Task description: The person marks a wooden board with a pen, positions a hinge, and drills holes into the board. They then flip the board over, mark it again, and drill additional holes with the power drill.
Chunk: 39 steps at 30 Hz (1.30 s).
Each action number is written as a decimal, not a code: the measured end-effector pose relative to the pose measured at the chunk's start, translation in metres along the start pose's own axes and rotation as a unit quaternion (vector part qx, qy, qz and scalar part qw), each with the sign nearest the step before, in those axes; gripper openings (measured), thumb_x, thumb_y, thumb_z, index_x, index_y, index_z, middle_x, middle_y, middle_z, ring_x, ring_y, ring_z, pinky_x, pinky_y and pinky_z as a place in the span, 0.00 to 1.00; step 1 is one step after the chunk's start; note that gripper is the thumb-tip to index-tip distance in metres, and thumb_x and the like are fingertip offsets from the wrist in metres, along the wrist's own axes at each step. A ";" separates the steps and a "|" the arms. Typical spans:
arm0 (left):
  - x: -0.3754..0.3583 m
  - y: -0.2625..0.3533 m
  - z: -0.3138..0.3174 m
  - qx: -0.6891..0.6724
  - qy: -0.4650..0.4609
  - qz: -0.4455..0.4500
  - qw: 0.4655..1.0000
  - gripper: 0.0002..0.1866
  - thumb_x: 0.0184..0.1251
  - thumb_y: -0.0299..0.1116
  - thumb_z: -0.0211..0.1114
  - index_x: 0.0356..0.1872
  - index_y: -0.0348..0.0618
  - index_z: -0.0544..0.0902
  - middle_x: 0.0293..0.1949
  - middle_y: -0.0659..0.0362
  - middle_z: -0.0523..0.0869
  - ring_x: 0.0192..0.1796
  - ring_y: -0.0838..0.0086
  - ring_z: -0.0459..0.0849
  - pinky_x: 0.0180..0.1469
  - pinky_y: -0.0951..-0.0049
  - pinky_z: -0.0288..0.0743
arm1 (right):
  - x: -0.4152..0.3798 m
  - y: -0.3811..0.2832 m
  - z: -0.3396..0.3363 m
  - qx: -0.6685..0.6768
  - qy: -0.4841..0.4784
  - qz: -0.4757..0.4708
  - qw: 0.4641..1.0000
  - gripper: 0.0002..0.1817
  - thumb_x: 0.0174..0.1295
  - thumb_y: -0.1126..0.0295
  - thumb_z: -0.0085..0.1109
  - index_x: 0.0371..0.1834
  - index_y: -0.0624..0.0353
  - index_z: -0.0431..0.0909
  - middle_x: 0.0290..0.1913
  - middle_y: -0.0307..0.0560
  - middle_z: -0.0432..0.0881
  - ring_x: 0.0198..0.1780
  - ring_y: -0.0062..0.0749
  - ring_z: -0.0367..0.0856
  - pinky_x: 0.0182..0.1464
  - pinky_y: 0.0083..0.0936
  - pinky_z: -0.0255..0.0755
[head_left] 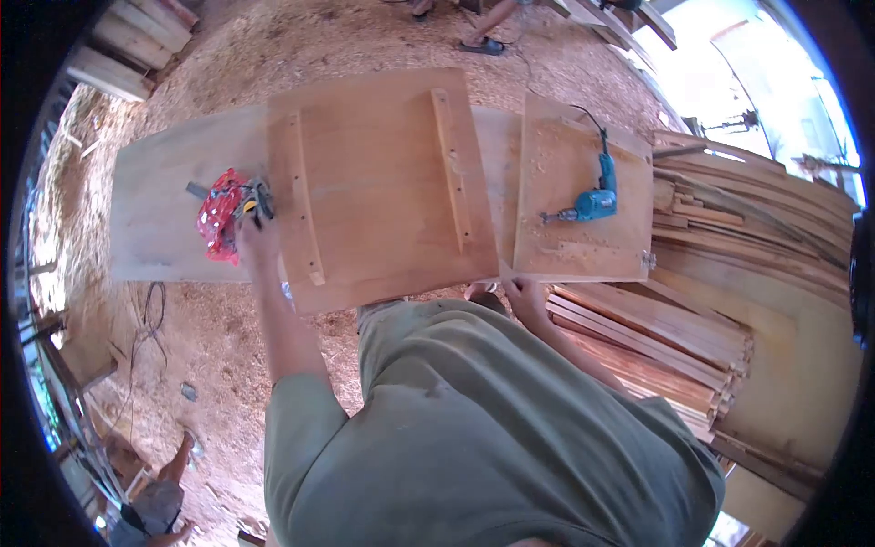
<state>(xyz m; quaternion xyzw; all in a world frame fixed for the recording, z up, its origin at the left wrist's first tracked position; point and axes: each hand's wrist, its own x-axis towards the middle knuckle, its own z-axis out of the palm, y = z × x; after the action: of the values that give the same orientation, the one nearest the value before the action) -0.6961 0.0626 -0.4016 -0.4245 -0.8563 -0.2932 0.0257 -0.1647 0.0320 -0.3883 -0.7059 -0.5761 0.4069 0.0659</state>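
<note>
My left hand point(255, 233) is at a red patterned plastic bag point(219, 214) on the left of the long board. Its fingers curl over a small yellow-and-black thing among grey and dark items; I cannot tell what it is. A square wooden panel point(378, 182) with two screw-dotted battens, one near each side, lies skewed across the middle and overhangs the front edge. My right hand point(526, 299) is closed at the panel's front right corner, fingertips right at its edge. Further right, a teal corded power drill point(594, 202) lies on a second panel point(570, 251) strewn with wood shavings.
The long board point(150, 210) underlies these things. Stacked timber strips point(656, 333) and longer planks point(756, 205) crowd the right. Sawdust covers the floor point(365, 46). One person point(155, 506) is at the lower left; another person's sandalled foot point(483, 44) shows at the top.
</note>
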 end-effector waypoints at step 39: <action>-0.200 0.096 -0.084 -0.028 -0.162 -0.348 0.923 0.30 0.71 0.51 0.52 0.45 0.25 0.80 0.39 0.37 0.85 0.45 0.53 0.84 0.48 0.58 0.74 | 0.093 -0.026 -0.138 0.216 -0.203 0.007 0.955 0.26 0.70 0.54 0.51 0.58 0.69 0.73 0.49 0.46 0.83 0.46 0.30 0.82 0.50 0.26 0.74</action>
<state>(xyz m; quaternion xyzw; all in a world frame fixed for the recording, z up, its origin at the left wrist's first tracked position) -0.5146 -0.0785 -0.3442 -0.1423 -0.9338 -0.2351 -0.2290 -0.0946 0.1728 -0.3287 -0.5817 -0.4706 0.6565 0.0956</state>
